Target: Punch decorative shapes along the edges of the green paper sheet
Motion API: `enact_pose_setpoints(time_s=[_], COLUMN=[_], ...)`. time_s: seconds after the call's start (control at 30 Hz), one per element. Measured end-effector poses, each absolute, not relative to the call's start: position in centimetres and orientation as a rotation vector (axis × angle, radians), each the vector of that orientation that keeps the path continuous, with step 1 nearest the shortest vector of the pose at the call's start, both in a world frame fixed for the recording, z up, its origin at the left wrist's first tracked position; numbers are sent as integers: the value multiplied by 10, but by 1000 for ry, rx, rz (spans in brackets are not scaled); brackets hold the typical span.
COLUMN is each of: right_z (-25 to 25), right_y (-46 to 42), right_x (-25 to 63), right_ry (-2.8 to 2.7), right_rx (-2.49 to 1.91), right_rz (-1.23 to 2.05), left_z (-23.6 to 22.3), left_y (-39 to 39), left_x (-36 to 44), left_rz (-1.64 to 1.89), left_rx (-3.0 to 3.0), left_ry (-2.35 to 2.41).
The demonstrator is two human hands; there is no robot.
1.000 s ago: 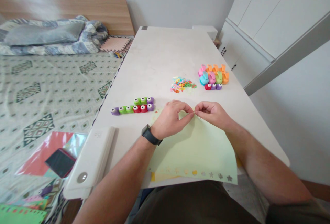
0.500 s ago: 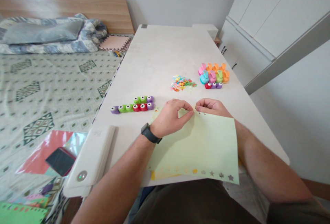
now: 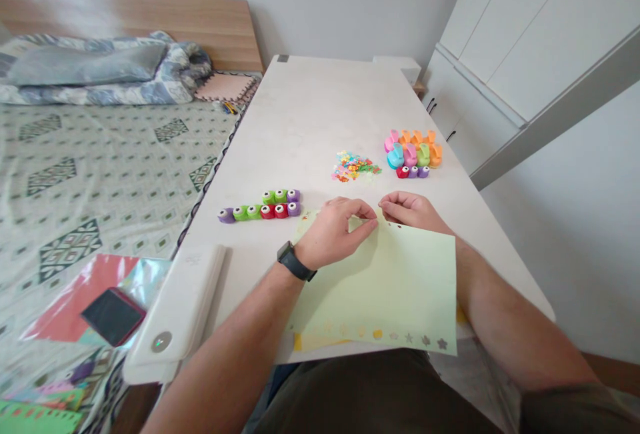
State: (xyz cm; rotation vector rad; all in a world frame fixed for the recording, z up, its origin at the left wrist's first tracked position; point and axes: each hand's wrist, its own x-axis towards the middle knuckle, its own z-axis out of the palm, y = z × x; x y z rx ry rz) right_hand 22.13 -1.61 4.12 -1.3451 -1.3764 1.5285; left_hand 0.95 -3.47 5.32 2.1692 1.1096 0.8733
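Pinching the pale green sheet (image 3: pixel 395 281) at its far edge with the left hand (image 3: pixel 340 229); fingertips of the right hand (image 3: pixel 414 211) drawn narrow just to the right — cannot tell of anything between. Spread over the near end of the bench (image 3: pixel 320 101), punched along the near edge. Farther off, loose colourful cutouts (image 3: pixel 354 166), with small punches (image 3: pixel 254 211) left — larger punches (image 3: pixel 410 154) right

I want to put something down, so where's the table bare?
The far end, beyond the paper cutouts and orange punches, is bare, as is the stretch right of the right hand. It's crowded around the green sheet.
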Motion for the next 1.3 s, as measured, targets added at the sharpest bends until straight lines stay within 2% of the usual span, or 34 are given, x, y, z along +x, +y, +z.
enact_pose_setpoints(time_s=[0.3, 0.4, 0.6, 0.83, 0.97, 1.1, 1.3], right_z=[28, 23, 19, 34, 64, 89, 88], right_y=[48, 73, 95, 74, 39, 5, -16], right_x=[204, 198, 194, 207, 228, 259, 290], right_ry=[-1701, -1721, -1718, -1664, -1660, -1781, -2042], right_rx=[-1468, -1544, -1590, -1515, -1357, -1194, -1220], right_rz=[952, 860, 902, 990, 1138, 1427, 1548], left_z=[51, 51, 51, 51, 48, 45, 38], left_y=[-34, -34, -34, -34, -33, -32, -30], left_x=[8, 8, 8, 7, 7, 8, 11], left_rz=[894, 898, 894, 897, 875, 849, 818], left_rx=[2146, 2142, 2131, 2136, 2145, 2156, 2159], left_ry=[1080, 1069, 1056, 1043, 1066, 1094, 1134])
